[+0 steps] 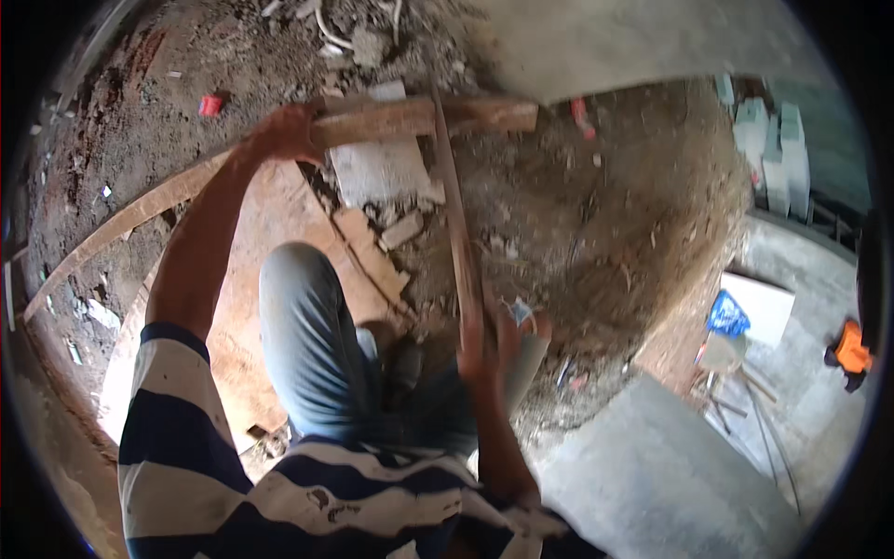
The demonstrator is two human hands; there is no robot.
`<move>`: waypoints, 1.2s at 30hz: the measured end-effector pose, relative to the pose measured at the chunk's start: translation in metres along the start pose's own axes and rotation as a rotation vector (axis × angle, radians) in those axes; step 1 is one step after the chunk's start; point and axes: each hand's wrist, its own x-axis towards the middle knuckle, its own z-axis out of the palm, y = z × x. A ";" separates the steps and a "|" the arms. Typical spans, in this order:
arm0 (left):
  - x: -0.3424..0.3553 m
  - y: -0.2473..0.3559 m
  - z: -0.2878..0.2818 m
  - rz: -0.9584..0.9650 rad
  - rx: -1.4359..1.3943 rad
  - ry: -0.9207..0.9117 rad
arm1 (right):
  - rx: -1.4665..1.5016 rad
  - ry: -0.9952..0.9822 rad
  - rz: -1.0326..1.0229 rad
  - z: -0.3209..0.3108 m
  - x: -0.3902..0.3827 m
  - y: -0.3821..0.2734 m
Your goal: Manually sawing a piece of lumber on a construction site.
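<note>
My left hand [291,130] grips a long wooden plank [382,121], which runs from the lower left toward the upper middle. My right hand [489,345] is closed around the near end of a long, narrow brown handsaw [450,196], whose blade crosses the plank near its right part. Under the plank lies a pale flat board [372,172]. My left knee, in faded jeans, is raised between my arms, beside a tan sheet [233,270] on the dirt.
Rubble and dirt [605,186] surround me. To the right are a concrete ledge [643,466], stacked pale blocks [782,154], a white board [764,307] with a blue bag [728,312], some rods [764,419] and an orange object [852,349]. A wall [633,37] stands ahead.
</note>
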 end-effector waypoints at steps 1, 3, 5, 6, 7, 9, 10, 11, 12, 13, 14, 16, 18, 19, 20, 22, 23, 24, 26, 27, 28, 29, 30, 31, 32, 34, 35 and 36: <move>0.003 0.002 -0.003 -0.007 -0.041 -0.034 | 0.387 0.000 0.368 -0.040 -0.021 -0.029; 0.003 0.005 -0.013 -0.062 -0.069 -0.029 | 0.382 0.073 0.415 -0.077 -0.090 -0.030; 0.005 0.009 -0.014 0.002 -0.050 -0.007 | 0.520 -0.050 0.279 -0.056 -0.013 -0.020; 0.001 -0.003 -0.010 -0.002 -0.024 0.004 | 0.315 -0.139 0.324 -0.026 0.046 -0.024; 0.029 0.012 -0.012 0.052 -0.013 0.024 | 0.371 0.161 0.167 0.032 0.088 0.015; 0.028 0.010 -0.001 0.116 -0.060 0.003 | 0.590 0.190 0.214 0.040 0.154 0.002; 0.021 0.005 0.009 0.107 0.020 0.024 | 0.514 0.136 0.263 0.035 0.140 -0.005; 0.012 -0.007 0.019 0.131 0.027 -0.022 | 0.440 0.080 0.316 0.030 0.125 -0.011; 0.007 -0.023 0.020 0.146 0.015 -0.015 | 0.229 0.024 0.190 0.028 0.059 -0.003; 0.011 -0.041 0.008 0.125 0.019 0.044 | 0.503 0.088 0.302 0.003 0.022 -0.019; 0.015 -0.024 0.005 0.140 -0.075 0.031 | 0.526 0.048 0.423 -0.025 -0.024 -0.020; 0.014 -0.014 -0.004 0.115 -0.089 -0.014 | 0.653 0.161 0.396 -0.046 -0.043 -0.037; 0.004 -0.014 -0.014 0.047 -0.094 -0.017 | 0.403 -0.026 0.259 -0.040 0.011 -0.028; 0.008 -0.012 -0.009 0.084 -0.075 -0.047 | 0.565 0.032 0.303 -0.001 0.041 -0.017; 0.029 0.000 0.001 0.151 -0.019 0.014 | 0.541 0.149 0.178 0.032 0.097 0.002; 0.040 -0.006 0.014 0.241 -0.031 0.087 | 0.670 0.299 0.202 0.057 0.146 0.016; 0.039 -0.016 0.012 0.251 0.035 0.043 | 0.621 0.341 0.171 0.049 0.136 0.021; 0.036 -0.049 0.014 0.246 0.077 -0.038 | 0.533 0.371 0.178 0.045 0.112 0.003; 0.049 -0.055 0.007 0.288 0.130 0.025 | 0.310 0.142 0.170 0.015 0.003 -0.013; 0.031 -0.042 0.012 0.323 0.130 0.136 | 0.534 0.144 0.291 -0.014 -0.036 -0.022; 0.018 -0.037 -0.003 0.352 0.171 0.118 | 0.603 0.202 0.284 -0.035 -0.060 -0.035; 0.009 -0.029 -0.015 0.242 0.088 0.054 | 0.668 0.254 0.257 -0.046 -0.068 -0.038; 0.009 -0.021 -0.023 0.121 0.001 -0.005 | 0.644 0.214 0.242 -0.039 -0.045 -0.035; 0.006 -0.022 -0.025 0.131 0.024 -0.032 | 0.611 0.162 0.256 -0.022 -0.011 -0.038; 0.017 -0.005 -0.016 0.139 -0.038 -0.052 | 0.605 0.094 0.273 0.008 0.031 -0.019; 0.049 0.029 0.011 0.189 -0.093 -0.069 | 0.765 0.292 0.316 0.050 0.126 0.015; 0.046 0.012 0.008 0.182 -0.082 -0.042 | 0.792 0.291 0.301 0.058 0.126 0.012; 0.037 0.003 0.012 0.177 -0.084 -0.041 | 0.672 0.268 0.320 0.058 0.114 0.010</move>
